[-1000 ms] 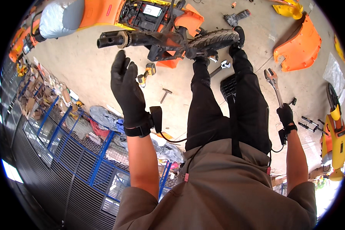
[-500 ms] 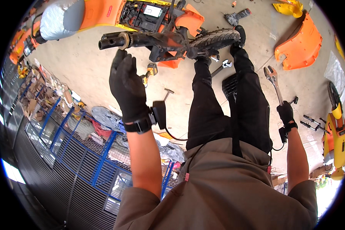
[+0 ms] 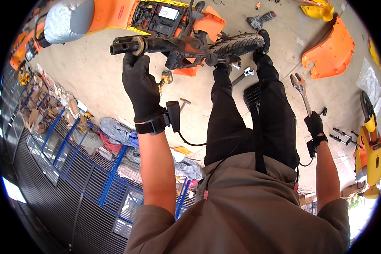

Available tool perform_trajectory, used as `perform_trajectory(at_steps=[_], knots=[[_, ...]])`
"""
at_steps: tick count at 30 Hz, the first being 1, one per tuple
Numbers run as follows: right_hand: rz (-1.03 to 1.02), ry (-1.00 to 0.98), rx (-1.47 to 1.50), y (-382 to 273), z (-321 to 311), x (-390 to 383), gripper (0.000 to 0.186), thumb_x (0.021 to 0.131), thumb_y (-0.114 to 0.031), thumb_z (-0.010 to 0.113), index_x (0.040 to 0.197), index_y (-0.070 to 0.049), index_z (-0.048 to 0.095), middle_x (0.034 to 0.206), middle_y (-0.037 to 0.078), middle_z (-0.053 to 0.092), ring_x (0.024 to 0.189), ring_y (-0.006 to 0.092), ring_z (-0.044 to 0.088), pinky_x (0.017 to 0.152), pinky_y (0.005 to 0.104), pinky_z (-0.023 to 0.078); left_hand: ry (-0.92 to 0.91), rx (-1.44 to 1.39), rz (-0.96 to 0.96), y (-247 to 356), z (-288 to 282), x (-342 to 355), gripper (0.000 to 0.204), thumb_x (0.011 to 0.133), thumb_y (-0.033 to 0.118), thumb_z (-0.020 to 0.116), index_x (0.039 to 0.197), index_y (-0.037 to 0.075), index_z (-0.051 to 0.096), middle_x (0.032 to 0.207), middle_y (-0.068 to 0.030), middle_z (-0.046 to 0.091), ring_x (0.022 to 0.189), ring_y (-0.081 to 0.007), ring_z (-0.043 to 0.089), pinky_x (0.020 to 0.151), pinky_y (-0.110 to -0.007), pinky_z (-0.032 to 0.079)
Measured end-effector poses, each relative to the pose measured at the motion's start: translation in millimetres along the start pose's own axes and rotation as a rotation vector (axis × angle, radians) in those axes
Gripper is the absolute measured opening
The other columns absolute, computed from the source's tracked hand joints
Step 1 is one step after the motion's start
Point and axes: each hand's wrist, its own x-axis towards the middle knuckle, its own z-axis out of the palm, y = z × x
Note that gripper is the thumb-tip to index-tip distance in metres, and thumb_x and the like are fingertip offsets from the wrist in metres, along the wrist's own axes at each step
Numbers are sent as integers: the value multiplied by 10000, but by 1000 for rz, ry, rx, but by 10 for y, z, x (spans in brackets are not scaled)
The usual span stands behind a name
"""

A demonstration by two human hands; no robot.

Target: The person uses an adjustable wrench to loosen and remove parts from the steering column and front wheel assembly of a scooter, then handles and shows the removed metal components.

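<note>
A black steering tube (image 3: 173,45) lies across the upper middle, and a brass-coloured ring nut (image 3: 138,45) sits around it near its left end. My left hand (image 3: 140,86), in a black glove, reaches up to this nut from below. Its fingers are bent and pinch at the nut's lower edge, the fingertips partly hidden there. Off to the right, my right hand (image 3: 314,125), also gloved, is closed around the handle of a large adjustable wrench (image 3: 301,86). The wrench's jaws point away from me and touch nothing.
The knobbly tyre (image 3: 239,44) stands by my feet. An orange and yellow vehicle body (image 3: 114,17) is at the far left. On the floor lie another adjustable wrench (image 3: 243,76), a yellow power drill (image 3: 166,78), a grey drill (image 3: 261,19) and an orange panel (image 3: 329,51). Blue mesh cages (image 3: 114,169) stand left.
My left fingers have bent more and closed in at the ring nut, and the tube's end has shifted slightly. My right hand keeps the adjustable wrench almost still.
</note>
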Motion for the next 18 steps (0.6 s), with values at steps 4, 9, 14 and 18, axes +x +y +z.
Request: perform_trajectory(at_steps=[4, 9, 14, 18], knots=[[62, -69, -3, -166, -161, -55, 247, 727, -219, 594, 848, -5, 575, 809, 248, 641, 792, 431, 629, 676, 484, 491, 114, -668, -544, 210, 21, -225, 328, 921, -1, 502, 1238, -74, 546, 1291, -215, 568, 1163, -271, 581, 964, -360, 471], [-38, -21, -57, 21, -72, -17, 230, 729, -213, 606, 814, -3, 569, 715, 203, 611, 670, 373, 611, 592, 464, 475, 147, -442, -240, -8, -28, -344, 238, 924, -23, 539, 1147, -68, 610, 1297, -225, 563, 1143, -292, 593, 947, -344, 491], [-22, -40, -69, 26, -86, 68, 201, 746, -200, 603, 823, -20, 556, 630, 143, 565, 524, 299, 576, 486, 423, 463, 159, -95, 129, -187, 0, -34, 200, 843, -109, 562, 1018, -57, 645, 1173, -224, 631, 1050, -305, 642, 834, -323, 525], [-49, -35, -40, 54, -78, 128, 193, 745, -200, 601, 807, -25, 547, 617, 122, 551, 489, 258, 559, 449, 404, 447, 100, -339, -143, 95, -21, 24, 238, 796, -158, 506, 964, -59, 644, 1100, -219, 645, 938, -332, 649, 790, -329, 519]])
